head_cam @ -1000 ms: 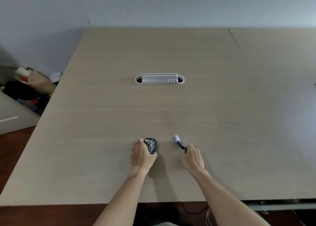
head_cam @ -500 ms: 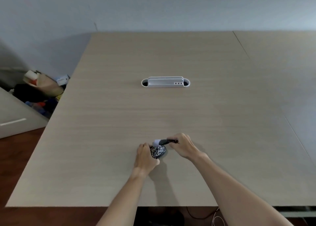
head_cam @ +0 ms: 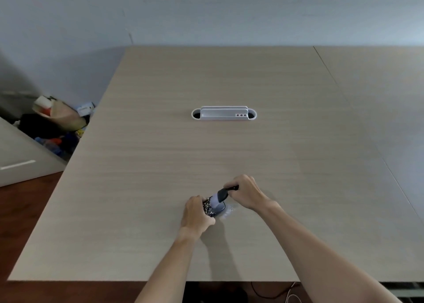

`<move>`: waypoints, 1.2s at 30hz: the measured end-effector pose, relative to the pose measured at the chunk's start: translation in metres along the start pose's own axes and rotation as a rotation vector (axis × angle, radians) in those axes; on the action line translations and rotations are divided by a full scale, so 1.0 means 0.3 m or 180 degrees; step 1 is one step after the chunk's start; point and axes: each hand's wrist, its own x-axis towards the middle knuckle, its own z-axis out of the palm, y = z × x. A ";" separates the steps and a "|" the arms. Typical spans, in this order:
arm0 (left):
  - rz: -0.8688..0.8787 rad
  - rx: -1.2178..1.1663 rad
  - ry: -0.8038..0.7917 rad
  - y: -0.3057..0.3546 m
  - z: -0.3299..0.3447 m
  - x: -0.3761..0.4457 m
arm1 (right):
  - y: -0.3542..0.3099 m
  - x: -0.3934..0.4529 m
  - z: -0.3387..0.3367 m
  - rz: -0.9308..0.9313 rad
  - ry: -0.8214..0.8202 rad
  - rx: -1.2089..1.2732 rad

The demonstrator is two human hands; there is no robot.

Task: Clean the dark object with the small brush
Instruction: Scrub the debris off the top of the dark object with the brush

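- L hand (head_cam: 196,213) clamps dark object (head_cam: 208,207) from its left, near table (head_cam: 137,188) front edge.
- R hand (head_cam: 245,193), fingers closed on small brush (head_cam: 220,196); handle runs up-right, pale bristles lie on object's right half.
- Loosened specks (head_cam: 229,211) sit just right of object.
- Object's left side hidden by L fingers; bristle contact blurred.
- White tray (head_cam: 223,114) well apart.

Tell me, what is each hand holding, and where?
Left hand grips the dark object by its left side. Right hand holds the small brush by its dark handle.
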 end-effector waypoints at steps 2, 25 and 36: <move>0.0023 0.0014 -0.0100 -0.002 -0.006 0.004 | -0.019 -0.003 0.023 -0.0009 -0.0010 0.0069; 0.0450 0.0205 -0.0242 -0.032 -0.040 0.017 | 0.055 0.063 -0.004 0.0195 -0.0228 -0.0430; 0.0522 0.0148 -0.0248 -0.052 -0.033 0.030 | 0.069 0.035 -0.011 0.0253 -0.0239 -0.0636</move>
